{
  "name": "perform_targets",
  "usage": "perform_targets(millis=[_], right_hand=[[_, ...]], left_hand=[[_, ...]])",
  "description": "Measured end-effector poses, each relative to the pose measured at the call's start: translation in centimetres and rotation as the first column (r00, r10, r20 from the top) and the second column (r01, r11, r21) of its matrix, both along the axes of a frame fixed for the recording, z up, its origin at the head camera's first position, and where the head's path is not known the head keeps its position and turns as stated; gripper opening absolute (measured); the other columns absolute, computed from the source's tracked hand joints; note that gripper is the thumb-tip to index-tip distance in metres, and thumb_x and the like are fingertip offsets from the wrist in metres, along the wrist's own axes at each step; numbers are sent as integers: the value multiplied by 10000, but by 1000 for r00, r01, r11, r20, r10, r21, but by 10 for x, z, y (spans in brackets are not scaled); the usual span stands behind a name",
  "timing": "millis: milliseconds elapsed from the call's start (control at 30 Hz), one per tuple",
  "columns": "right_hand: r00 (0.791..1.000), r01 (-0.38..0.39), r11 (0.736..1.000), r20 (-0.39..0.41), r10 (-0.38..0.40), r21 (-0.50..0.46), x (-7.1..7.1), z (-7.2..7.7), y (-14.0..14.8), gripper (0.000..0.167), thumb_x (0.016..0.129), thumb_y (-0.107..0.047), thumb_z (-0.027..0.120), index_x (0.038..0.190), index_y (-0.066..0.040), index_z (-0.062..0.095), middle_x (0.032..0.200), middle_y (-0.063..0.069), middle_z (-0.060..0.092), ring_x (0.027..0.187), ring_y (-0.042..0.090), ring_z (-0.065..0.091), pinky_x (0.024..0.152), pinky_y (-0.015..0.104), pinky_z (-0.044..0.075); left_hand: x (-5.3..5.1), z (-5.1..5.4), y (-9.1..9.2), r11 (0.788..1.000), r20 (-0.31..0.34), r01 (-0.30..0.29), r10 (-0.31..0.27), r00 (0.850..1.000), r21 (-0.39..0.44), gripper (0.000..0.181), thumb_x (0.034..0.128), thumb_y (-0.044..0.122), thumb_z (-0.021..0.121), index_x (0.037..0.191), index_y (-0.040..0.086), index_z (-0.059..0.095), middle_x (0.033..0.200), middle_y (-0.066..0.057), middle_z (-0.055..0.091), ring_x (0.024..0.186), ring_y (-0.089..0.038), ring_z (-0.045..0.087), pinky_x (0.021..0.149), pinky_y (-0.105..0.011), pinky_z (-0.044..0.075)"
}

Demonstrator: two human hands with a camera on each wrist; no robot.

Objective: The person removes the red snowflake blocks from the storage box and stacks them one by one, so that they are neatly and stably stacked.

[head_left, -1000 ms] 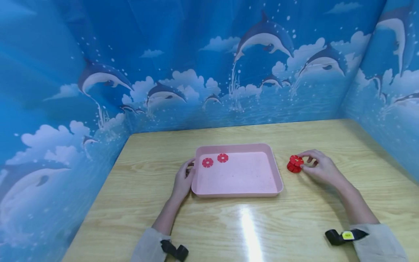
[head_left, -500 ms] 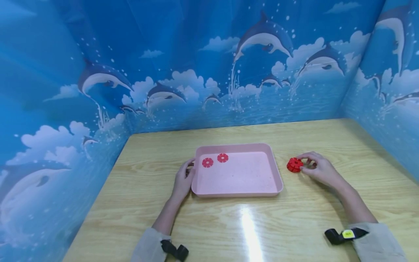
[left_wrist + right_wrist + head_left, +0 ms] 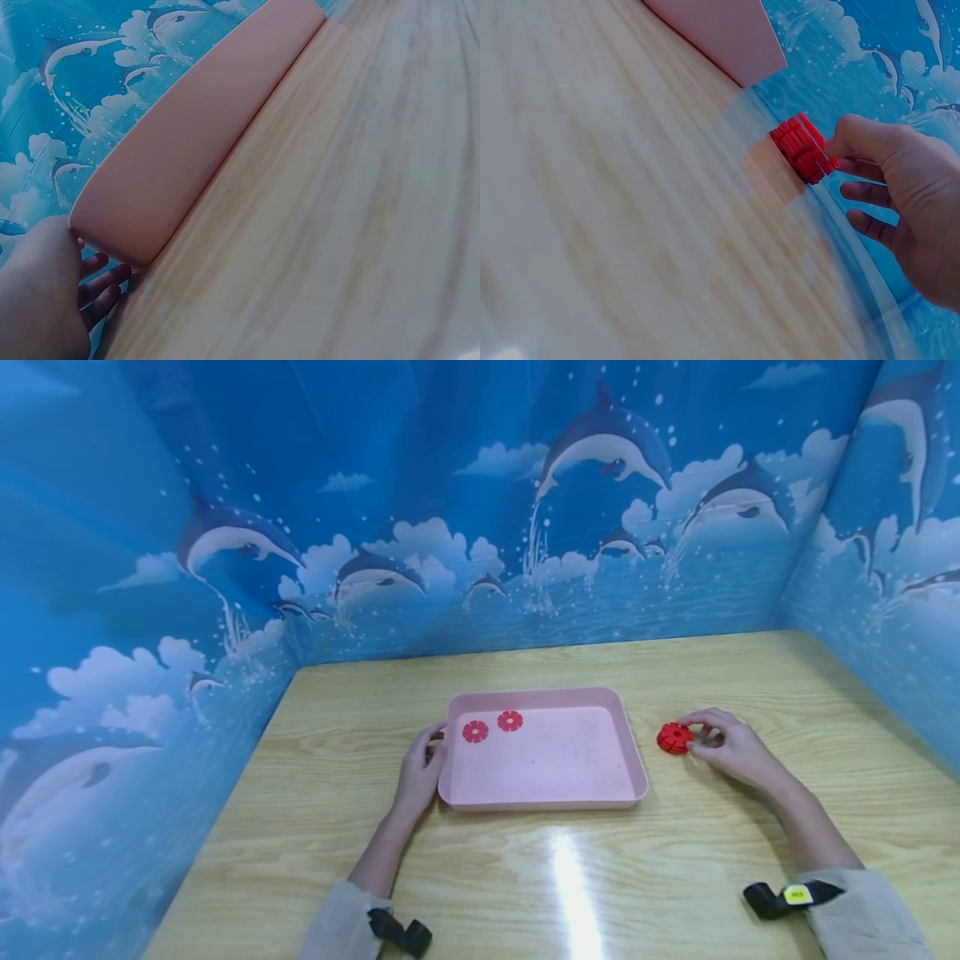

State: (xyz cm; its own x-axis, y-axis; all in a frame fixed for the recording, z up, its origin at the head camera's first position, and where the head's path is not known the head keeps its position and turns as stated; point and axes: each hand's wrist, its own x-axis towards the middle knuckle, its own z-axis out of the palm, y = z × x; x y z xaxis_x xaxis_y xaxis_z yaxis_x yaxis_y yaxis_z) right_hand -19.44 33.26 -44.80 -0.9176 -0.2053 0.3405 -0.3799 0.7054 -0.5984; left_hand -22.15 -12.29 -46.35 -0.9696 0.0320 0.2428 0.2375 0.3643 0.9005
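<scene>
A pink tray [image 3: 547, 768] sits mid-table with two red notched building discs lying in it, the left disc [image 3: 475, 732] and the right disc [image 3: 510, 721]. My left hand [image 3: 417, 770] holds the tray's left side; in the left wrist view its curled fingers [image 3: 101, 289] are at the tray's corner. To the right of the tray, my right hand [image 3: 738, 752] pinches the top red notched disc [image 3: 819, 142] at the edge. That disc lies on a short stack of similar red discs [image 3: 799, 154], slightly tilted in the right wrist view. The other right fingers are loosely bent.
A wood-patterned table [image 3: 487, 885] bears everything, with a glare streak near its front. Blue dolphin-printed sheets [image 3: 450, 510] stand behind it and along both sides. Black straps with small cameras circle both sleeves [image 3: 862, 910].
My right hand has lowered the pinched disc onto the stack, closing the gap seen a second ago. The left hand and the tray have stayed in place.
</scene>
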Motion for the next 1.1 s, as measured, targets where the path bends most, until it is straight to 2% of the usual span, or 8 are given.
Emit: perform_targets(millis=[233,267,367,467,500,900,1100], right_hand=[[1000,-9,1000,15,9,-1,0,0,1,327,766,22,650,1090,19,607,1051,137,554,800,137,469,628,194,433],[1000,-8,1000,19,8,1,0,0,1,328,767,22,649,1092,19,606,1057,139,552,801,139,469,628,196,433],[1000,-6,1000,26,6,3,1,0,0,330,773,20,649,1100,19,602,1069,144,549,804,144,471,630,201,437],[999,-3,1000,32,3,4,1,-1,0,330,779,17,649,1106,15,601,1079,142,548,807,150,471,633,203,442],[999,-4,1000,32,4,2,1,-1,0,329,781,16,649,1106,14,602,1079,140,549,807,151,470,634,203,443],[999,-7,1000,40,7,-2,1,-1,0,329,779,28,639,1106,18,603,1069,142,548,809,163,476,645,207,458],[999,-5,1000,46,6,-16,1,-1,0,331,780,23,644,1108,16,602,1080,144,546,819,166,473,655,209,461]], left_hand=[[0,0,0,1000,2,-2,2,1000,-2,346,926,68,504,1271,53,520,1112,-151,554,906,-258,567,803,-377,483],[2,5,1,1000,1,3,-3,1000,6,346,925,55,501,1270,37,517,1114,-169,551,910,-276,565,810,-394,479],[3,5,1,1000,-1,5,-5,1000,1,344,927,54,497,1270,31,515,1117,-169,550,911,-269,564,808,-384,480],[3,5,1,1000,-4,5,-5,1000,-6,345,929,59,494,1272,24,511,1122,-171,548,913,-269,561,808,-381,480],[0,1,0,1000,-3,0,0,1000,-14,348,929,71,498,1275,40,512,1122,-153,550,911,-252,563,803,-365,482],[1,1,0,1000,11,-6,6,1000,0,349,926,70,506,1275,61,519,1122,-144,552,915,-256,564,814,-373,481],[0,1,0,1000,-3,3,-3,1000,5,349,925,56,502,1274,49,518,1119,-154,557,911,-262,564,813,-382,478]])
